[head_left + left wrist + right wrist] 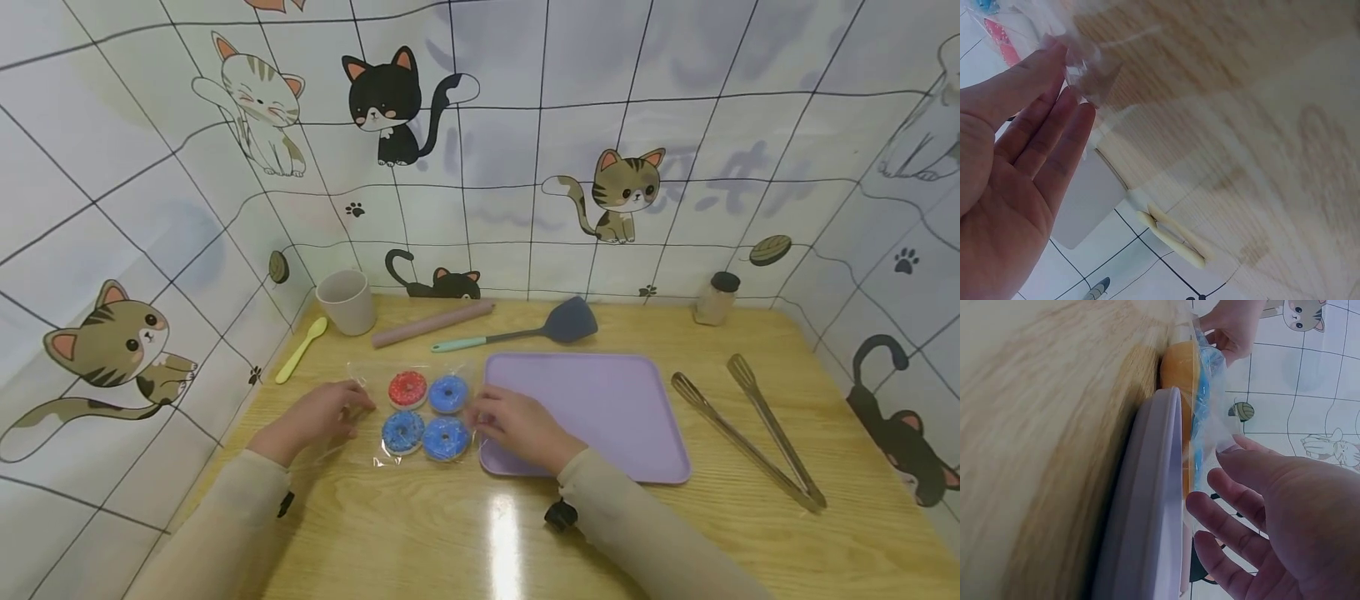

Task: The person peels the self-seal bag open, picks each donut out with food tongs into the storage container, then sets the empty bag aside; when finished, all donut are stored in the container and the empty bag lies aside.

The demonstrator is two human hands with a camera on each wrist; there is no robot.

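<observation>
A clear plastic bag (pixel 426 414) lies on the wooden table, with one red-topped donut (pixel 399 395) and three blue-topped donuts (pixel 402 442) flat inside. At its left edge, my left hand (pixel 327 417) pinches the plastic (pixel 1088 65) between thumb and index finger, the other fingers extended. My right hand (pixel 521 427) pinches the right edge of the film (pixel 1216 419) with thumb and index finger, its other fingers spread. The right hand hovers over the left side of a lilac tray (pixel 592 417), close beside the bag. Orange-brown donut sides (pixel 1180 365) show through the film.
Behind the bag are a grey cup (pixel 347 304), a yellow spoon (pixel 302 350), a pinkish rolling pin (pixel 433 323) and a dark-headed spatula (pixel 567 322). Metal tongs (pixel 765 433) lie right of the tray. A black-lidded jar (pixel 716 300) stands against the cat-patterned backdrop (pixel 502 192).
</observation>
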